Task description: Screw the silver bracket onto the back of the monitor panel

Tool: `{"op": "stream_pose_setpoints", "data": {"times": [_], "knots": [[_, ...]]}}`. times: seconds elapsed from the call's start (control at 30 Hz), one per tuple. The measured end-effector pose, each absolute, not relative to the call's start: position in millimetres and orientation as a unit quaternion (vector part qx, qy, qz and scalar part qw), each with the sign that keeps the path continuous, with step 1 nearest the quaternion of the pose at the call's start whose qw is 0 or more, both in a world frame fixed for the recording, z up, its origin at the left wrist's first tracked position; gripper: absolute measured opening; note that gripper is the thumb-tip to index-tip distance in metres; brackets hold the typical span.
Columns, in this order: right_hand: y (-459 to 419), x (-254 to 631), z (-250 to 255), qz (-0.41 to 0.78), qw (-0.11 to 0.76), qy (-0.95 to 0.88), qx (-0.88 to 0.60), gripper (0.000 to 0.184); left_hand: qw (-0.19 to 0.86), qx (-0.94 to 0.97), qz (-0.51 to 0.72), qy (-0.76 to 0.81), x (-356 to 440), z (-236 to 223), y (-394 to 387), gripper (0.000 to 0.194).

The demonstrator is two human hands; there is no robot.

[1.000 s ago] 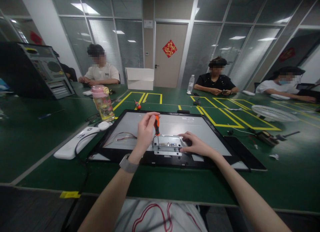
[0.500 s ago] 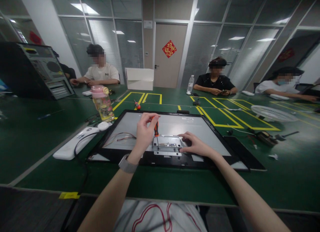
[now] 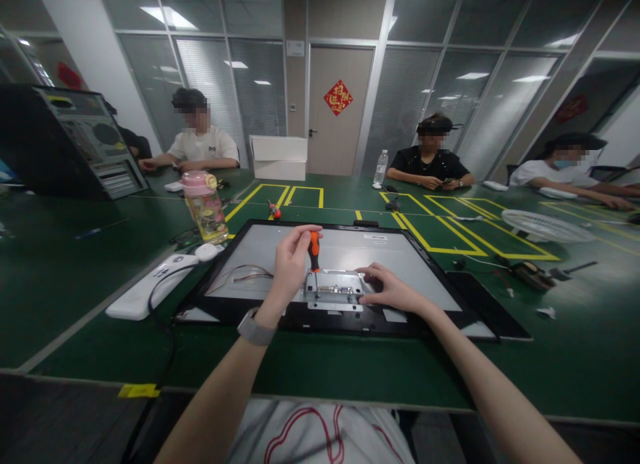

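Note:
A monitor lies face down on the green table, its grey back panel (image 3: 400, 257) framed in black. Near its front edge sits a small metal bracket plate (image 3: 334, 291). My left hand (image 3: 291, 264) is wrapped round an orange-and-black screwdriver (image 3: 313, 251), held upright with its tip on the bracket's left end. My right hand (image 3: 393, 289) rests on the bracket's right side, fingers curled and pressing on it. Thin coloured wires (image 3: 245, 273) run across the panel to the left of my left hand.
A white cover with a black cable (image 3: 145, 292) lies left of the monitor, near a pink-lidded bottle (image 3: 205, 205). A computer case (image 3: 75, 141) stands far left. A fan grille (image 3: 545, 227) and small parts (image 3: 530, 275) lie right. Three people sit across the table.
My left hand has shifted its grip on the screwdriver, whose orange handle shows more now than half a second ago. My right hand has stayed put on the bracket.

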State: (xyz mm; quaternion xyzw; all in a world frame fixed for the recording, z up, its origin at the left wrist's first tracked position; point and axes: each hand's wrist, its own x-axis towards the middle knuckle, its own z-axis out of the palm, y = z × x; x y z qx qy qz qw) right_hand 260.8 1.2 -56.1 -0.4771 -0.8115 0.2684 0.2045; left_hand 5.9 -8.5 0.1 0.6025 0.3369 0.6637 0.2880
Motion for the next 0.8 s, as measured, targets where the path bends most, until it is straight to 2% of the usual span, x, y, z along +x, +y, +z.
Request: {"op": "stream_pose_setpoints", "data": {"times": [0.17,0.37,0.53,0.7,0.8], "knots": [[3.0,262.6,-59.6,0.264,0.215,-0.814,-0.471,0.064,0.265,0.612,0.663,0.341,7.2,-0.7,-8.6,0.013],[3.1,262.7,-59.3,0.263,0.213,-0.814,-0.472,0.064,0.320,0.589,0.666,0.328,7.2,-2.0,-7.5,0.023],[2.5,262.4,-57.9,0.258,0.209,-0.816,-0.473,0.063,0.279,0.598,0.669,0.342,8.0,-1.1,-7.9,0.015],[2.8,263.0,-59.1,0.259,0.207,-0.815,-0.476,0.063,0.297,0.581,0.675,0.344,7.9,-1.1,-7.2,0.022],[3.2,263.3,-60.1,0.259,0.209,-0.814,-0.476,0.063,0.268,0.590,0.677,0.348,7.7,0.1,-8.0,0.015]]}}
